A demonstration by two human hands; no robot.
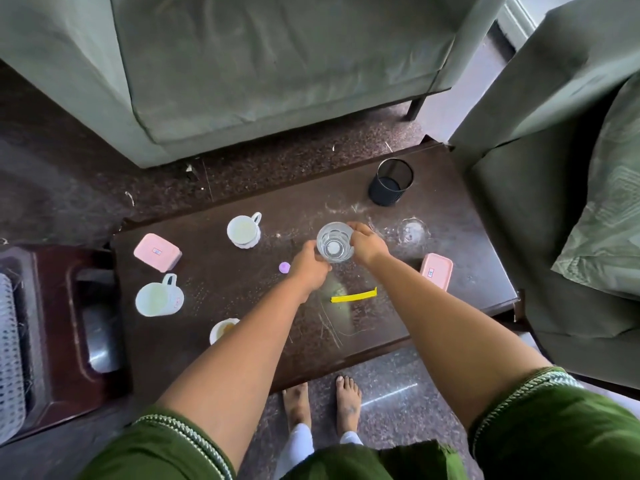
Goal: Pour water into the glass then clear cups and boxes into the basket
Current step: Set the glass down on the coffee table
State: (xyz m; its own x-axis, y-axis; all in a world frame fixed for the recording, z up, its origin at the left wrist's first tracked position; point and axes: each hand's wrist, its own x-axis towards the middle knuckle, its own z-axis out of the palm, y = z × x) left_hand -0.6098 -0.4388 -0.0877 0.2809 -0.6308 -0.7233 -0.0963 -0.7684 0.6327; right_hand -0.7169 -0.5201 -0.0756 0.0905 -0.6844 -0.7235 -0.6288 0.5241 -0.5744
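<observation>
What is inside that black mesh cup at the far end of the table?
Nothing that shows: the black mesh cup looks empty, with only its dark bottom visible through the open top. Its near wall hides a part of the inside, so something small lying there could go unseen.

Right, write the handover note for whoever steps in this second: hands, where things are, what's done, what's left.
Left hand and right hand both grip the glass mid-table. I can't tell whether water is in it.
Three cups sit left.
Pink boxes: one left, one right.
White basket sits at the far left edge of the view.
Nothing cleared yet; all cups and boxes remain.
</observation>
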